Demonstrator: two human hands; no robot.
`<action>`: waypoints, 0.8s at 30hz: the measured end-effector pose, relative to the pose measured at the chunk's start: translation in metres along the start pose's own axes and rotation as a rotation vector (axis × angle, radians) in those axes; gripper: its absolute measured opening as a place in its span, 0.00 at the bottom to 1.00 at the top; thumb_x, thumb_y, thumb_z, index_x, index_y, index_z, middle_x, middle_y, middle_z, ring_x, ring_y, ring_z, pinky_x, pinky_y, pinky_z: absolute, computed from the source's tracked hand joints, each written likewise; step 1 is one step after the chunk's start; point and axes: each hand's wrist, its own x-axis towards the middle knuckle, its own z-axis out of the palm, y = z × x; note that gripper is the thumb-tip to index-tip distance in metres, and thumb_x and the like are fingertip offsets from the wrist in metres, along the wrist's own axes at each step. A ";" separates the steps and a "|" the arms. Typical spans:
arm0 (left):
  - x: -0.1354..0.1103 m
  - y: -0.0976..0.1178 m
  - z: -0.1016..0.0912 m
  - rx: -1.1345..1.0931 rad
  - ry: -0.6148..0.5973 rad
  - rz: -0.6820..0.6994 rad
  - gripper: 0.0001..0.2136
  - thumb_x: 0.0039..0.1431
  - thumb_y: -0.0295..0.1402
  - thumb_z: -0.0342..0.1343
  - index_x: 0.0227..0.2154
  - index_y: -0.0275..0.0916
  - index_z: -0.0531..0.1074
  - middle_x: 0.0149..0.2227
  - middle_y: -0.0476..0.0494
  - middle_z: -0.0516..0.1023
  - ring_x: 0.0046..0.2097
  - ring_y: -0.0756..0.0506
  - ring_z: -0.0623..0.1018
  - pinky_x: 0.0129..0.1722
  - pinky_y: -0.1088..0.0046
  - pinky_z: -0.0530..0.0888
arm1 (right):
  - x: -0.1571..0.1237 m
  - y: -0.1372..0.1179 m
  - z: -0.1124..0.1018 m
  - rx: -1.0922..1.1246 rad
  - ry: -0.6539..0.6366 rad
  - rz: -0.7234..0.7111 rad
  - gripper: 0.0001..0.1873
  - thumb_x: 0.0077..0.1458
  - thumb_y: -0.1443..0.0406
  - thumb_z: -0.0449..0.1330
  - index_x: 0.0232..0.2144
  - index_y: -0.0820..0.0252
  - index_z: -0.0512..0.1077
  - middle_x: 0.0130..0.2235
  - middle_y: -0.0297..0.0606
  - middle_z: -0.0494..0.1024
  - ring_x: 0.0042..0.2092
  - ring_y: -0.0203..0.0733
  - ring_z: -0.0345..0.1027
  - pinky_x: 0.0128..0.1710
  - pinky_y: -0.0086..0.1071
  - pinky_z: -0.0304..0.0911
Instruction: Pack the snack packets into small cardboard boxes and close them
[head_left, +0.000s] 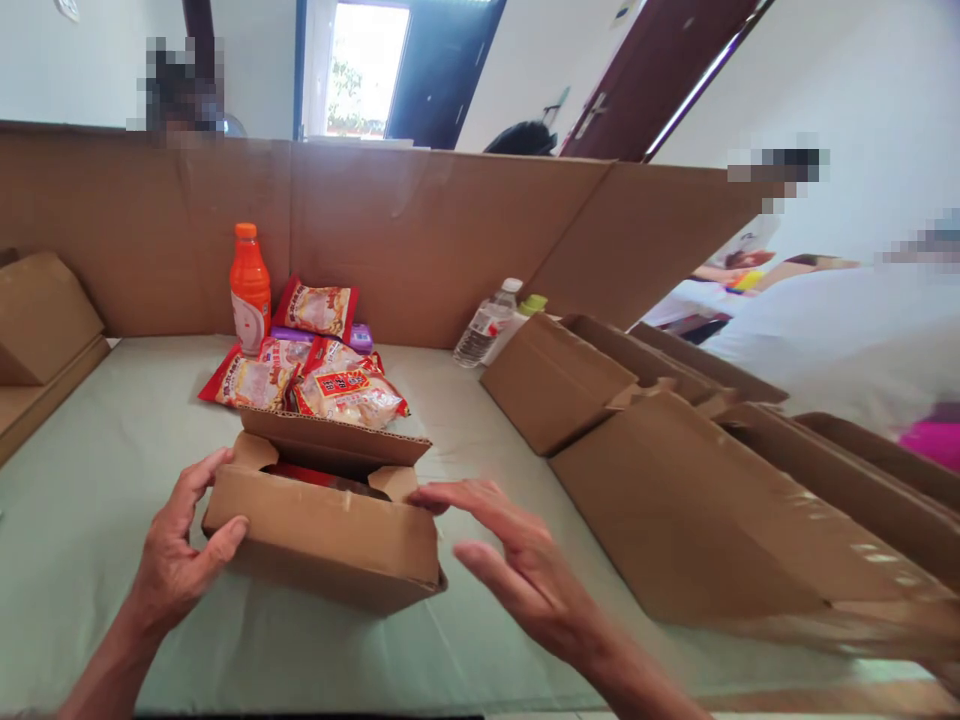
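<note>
A small cardboard box lies on the pale green table cover right in front of me, its flaps partly folded in and something red showing inside. My left hand rests against the box's left end, thumb on the front corner, fingers spread. My right hand reaches in from the right with fingers stretched out, fingertips touching the box's top right flap. Neither hand grips anything. Behind the box lie several red and white snack packets.
An orange drink bottle stands behind the packets, and a clear water bottle leans further right. Several cardboard boxes are stacked in a row to the right, another at the left. A cardboard wall encloses the table. People work beyond it.
</note>
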 end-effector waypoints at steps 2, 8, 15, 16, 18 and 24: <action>-0.001 0.002 0.003 -0.022 0.054 0.008 0.29 0.65 0.35 0.57 0.66 0.49 0.57 0.62 0.40 0.69 0.60 0.40 0.72 0.60 0.63 0.69 | -0.001 0.001 0.009 -0.119 0.101 -0.002 0.17 0.65 0.58 0.59 0.55 0.50 0.72 0.49 0.42 0.80 0.46 0.47 0.77 0.47 0.42 0.73; 0.003 0.013 0.010 0.041 0.072 0.050 0.24 0.65 0.32 0.54 0.64 0.48 0.62 0.64 0.41 0.65 0.65 0.40 0.66 0.65 0.60 0.64 | 0.017 -0.002 0.022 -0.269 0.343 0.004 0.31 0.63 0.59 0.60 0.65 0.52 0.60 0.63 0.49 0.69 0.63 0.56 0.63 0.57 0.53 0.64; 0.002 0.013 0.007 0.098 0.081 0.059 0.23 0.64 0.32 0.53 0.62 0.46 0.64 0.65 0.38 0.63 0.66 0.37 0.65 0.65 0.54 0.64 | 0.020 -0.008 0.027 -0.112 0.016 -0.194 0.15 0.69 0.59 0.51 0.48 0.57 0.74 0.49 0.43 0.82 0.52 0.50 0.74 0.50 0.46 0.65; 0.004 0.014 0.006 0.104 0.054 0.069 0.21 0.63 0.32 0.53 0.59 0.45 0.66 0.64 0.38 0.64 0.65 0.37 0.66 0.64 0.53 0.65 | 0.018 -0.009 0.027 -0.117 0.003 -0.190 0.16 0.69 0.58 0.52 0.50 0.58 0.74 0.50 0.44 0.81 0.53 0.50 0.73 0.51 0.47 0.65; 0.010 0.016 0.004 0.105 -0.011 0.084 0.16 0.62 0.31 0.53 0.52 0.43 0.73 0.62 0.37 0.68 0.63 0.36 0.69 0.61 0.53 0.69 | 0.014 -0.009 0.025 -0.123 -0.037 -0.179 0.18 0.67 0.57 0.54 0.54 0.58 0.73 0.53 0.45 0.80 0.55 0.51 0.72 0.53 0.47 0.65; 0.024 0.021 0.006 0.052 -0.007 0.033 0.09 0.59 0.28 0.51 0.36 0.40 0.76 0.57 0.35 0.74 0.59 0.35 0.73 0.58 0.51 0.71 | -0.004 -0.006 0.030 -0.079 -0.036 -0.126 0.22 0.66 0.56 0.56 0.59 0.52 0.69 0.61 0.43 0.74 0.63 0.53 0.65 0.60 0.47 0.64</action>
